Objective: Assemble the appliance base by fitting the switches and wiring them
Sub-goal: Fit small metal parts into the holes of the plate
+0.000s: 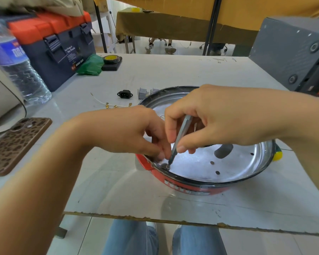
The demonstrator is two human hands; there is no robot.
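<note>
Pinching screwdriver (pixel 180 137): right hand (pixel 210 118); left hand (pixel 136 131) steadying screw (pixel 167 166).

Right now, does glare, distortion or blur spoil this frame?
Head view: strong wide-angle bowing at the table edge; bright glare on the metal pan of the base; the water bottle is soft at the left; the screwdriver tip reads clearly.

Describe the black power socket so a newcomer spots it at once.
Start at the round red appliance base mid-table and look past its far left rim. The power socket lies there, between white wires and grey switches. It alone is black with mounting ears.
</note>
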